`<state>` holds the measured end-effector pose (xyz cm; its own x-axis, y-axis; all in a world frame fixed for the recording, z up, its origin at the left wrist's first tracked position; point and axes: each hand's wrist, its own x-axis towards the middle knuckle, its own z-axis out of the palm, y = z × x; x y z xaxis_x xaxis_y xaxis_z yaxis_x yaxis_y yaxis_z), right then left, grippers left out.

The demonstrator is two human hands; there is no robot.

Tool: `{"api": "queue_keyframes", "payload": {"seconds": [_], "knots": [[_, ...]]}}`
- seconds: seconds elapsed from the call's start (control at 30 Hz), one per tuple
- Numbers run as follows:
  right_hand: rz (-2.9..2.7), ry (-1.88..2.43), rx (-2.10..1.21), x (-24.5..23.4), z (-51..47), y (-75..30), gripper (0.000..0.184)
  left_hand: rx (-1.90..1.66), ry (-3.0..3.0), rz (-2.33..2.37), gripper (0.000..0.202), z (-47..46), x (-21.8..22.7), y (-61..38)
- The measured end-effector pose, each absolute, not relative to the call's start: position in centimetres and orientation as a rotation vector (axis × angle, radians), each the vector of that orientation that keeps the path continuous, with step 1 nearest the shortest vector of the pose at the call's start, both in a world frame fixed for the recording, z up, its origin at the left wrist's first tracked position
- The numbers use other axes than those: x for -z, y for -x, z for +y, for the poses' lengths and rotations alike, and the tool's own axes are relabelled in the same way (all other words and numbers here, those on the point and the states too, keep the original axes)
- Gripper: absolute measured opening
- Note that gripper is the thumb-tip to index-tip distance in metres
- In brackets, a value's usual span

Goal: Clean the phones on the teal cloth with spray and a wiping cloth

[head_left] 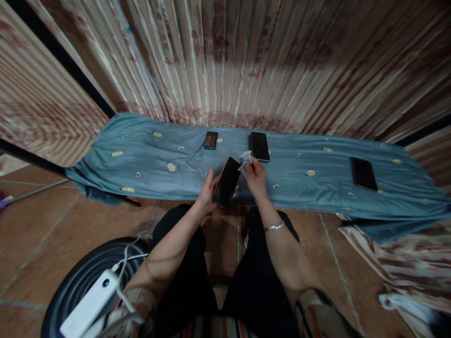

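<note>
Grips tilted dark phone (226,183) at frame centre in left hand (207,193), pinches crumpled white wipe (245,161) in right hand (256,177) at or just beside the phone's upper-right edge, appears engaged in wiping, and seemingly needs next a steady left hold and flatter wipe.

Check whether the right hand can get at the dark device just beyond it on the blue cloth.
Likely yes: the dark device lies close beyond the right hand, its upper face uncovered. That hand pinches a white wipe, though, so its fingers aren't all free.
</note>
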<state>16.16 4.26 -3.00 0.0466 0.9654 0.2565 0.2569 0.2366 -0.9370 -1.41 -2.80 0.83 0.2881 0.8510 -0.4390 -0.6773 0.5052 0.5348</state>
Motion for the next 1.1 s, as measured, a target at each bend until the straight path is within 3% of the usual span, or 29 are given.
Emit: {"api": "queue_keyframes", "payload": {"seconds": [0.1,0.37,1.1], "knots": [[-1.611,1.266,-0.541,2.7,3.6,-15.4,0.045,-1.035,-0.310,0.815,0.062,-2.7,-0.3,1.0],[-2.034,1.182,-0.396,2.3,1.8,-13.9,0.057,-1.084,-0.313,0.908,0.058,-2.7,-0.9,0.1],[-2.180,0.989,-0.515,1.4,-1.6,-12.9,0.051,-1.176,-0.177,0.847,0.065,-2.3,-1.9,-0.3]]}}
